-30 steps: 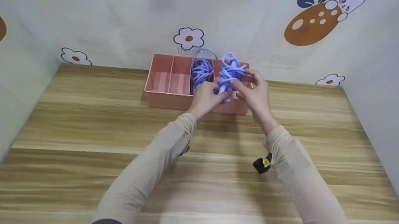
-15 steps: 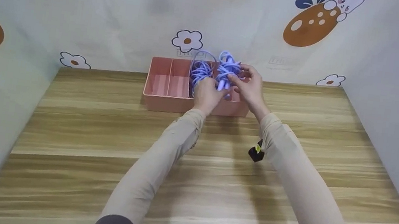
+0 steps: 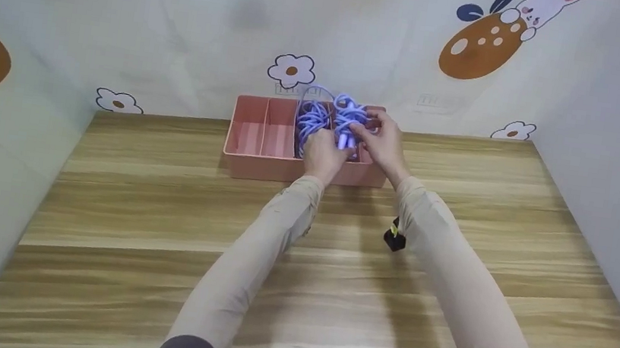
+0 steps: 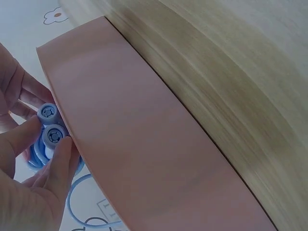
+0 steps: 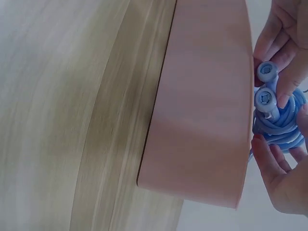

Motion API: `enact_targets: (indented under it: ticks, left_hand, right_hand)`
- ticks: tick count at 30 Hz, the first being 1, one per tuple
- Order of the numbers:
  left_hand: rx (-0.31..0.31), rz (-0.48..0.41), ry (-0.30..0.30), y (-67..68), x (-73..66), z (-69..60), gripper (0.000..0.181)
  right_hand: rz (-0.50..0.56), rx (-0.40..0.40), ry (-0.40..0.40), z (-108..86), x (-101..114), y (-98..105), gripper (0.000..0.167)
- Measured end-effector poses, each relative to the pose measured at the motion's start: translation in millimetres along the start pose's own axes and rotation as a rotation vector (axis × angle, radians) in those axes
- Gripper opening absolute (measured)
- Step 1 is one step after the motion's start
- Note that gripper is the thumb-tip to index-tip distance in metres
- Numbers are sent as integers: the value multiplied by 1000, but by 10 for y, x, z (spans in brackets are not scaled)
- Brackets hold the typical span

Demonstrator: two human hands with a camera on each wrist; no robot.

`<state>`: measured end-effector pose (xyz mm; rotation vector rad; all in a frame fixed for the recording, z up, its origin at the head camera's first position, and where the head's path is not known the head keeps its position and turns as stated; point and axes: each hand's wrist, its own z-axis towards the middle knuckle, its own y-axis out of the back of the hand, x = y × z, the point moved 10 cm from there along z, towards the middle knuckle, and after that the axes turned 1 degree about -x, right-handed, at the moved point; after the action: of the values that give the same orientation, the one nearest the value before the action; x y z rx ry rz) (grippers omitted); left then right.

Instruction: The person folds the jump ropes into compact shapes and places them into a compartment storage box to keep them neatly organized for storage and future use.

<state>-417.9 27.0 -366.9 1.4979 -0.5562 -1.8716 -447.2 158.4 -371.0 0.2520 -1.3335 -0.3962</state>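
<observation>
A blue jump rope (image 3: 347, 118), wound round its own two handles (image 4: 54, 136), sits partly inside the right part of a pink divided box (image 3: 263, 168). My left hand (image 3: 322, 155) pinches the handle ends between thumb and fingers, at the box's front rim. On the other side, my right hand (image 3: 384, 142) grips the coiled cord with thumb and fingertips. Just left of it, a second wound blue jump rope (image 3: 313, 114) fills another compartment, with a loop of cord sticking up; my left hand covers its lower part.
Two left compartments (image 3: 247, 133) of the box show bare pink floors. The box stands on a wood-grain table (image 3: 150, 207), close to a patterned back wall (image 3: 202, 34). Side walls flank the table. A black wrist camera (image 3: 394, 240) hangs below my right sleeve.
Both hands have lowered the jump rope into the right part of the box, moving it slightly left. The second jump rope and the box stay put; the head view has shifted a little.
</observation>
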Motion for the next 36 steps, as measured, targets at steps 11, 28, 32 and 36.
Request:
enact_targets:
  ticks: [11, 28, 32, 36]
  left_hand:
    - [-27, 137, -17, -31, -62, -24, 18]
    - [25, 271, -69, -164, -111, -40, 15]
    - [42, 251, -61, -186, -90, -26, 13]
    - [52, 237, -60, -194, -79, -23, 11]
  right_hand:
    - [-151, -9, 110, 43, 25, -41, 37]
    - [-840, 38, 247, -36, 284, -243, 37]
    - [-919, 78, 252, -15, 309, -297, 34]
    - [-968, 113, 226, 11, 302, -319, 33]
